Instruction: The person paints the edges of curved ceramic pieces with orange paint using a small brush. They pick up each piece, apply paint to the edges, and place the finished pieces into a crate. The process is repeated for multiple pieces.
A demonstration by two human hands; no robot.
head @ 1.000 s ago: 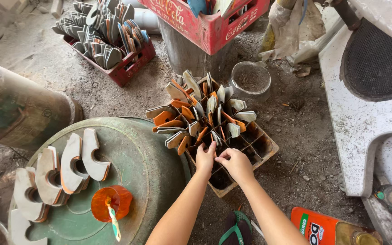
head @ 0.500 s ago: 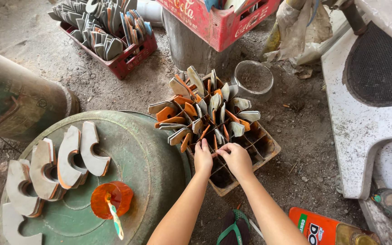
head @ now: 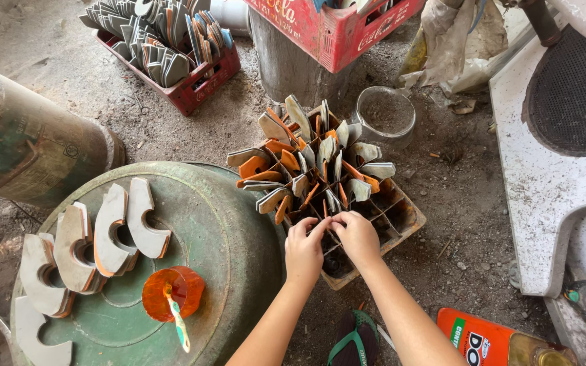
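Both hands meet over the near part of an orange crate (head: 401,227) that sits on the dirt floor (head: 469,176). The left hand (head: 303,247) and right hand (head: 357,236) lie side by side, touching at the fingertips, with the fingers curled down and pinched together around the top edge of a flat piece (head: 327,218) standing in one of the crate's compartments. How firmly that piece is gripped cannot be told, since the fingers hide it.

The crate is divided into cells; the far cells are packed with flat grey and orange pieces (head: 306,163) standing on edge and fanning outward, while the near right cells show bare.

Just left of the crate stands a green drum (head: 218,230), its round top serving as a counter. On it lie several curved, notched plates (head: 113,227) overlapping in an arc, and a small orange dish (head: 171,293) with a brush (head: 179,324) resting in it.

Beyond the crate stands a clear jar (head: 384,115). Farther off, at the upper left, a red crate (head: 201,85) holds more grey pieces. A green sandal (head: 354,339) shows at the bottom edge.
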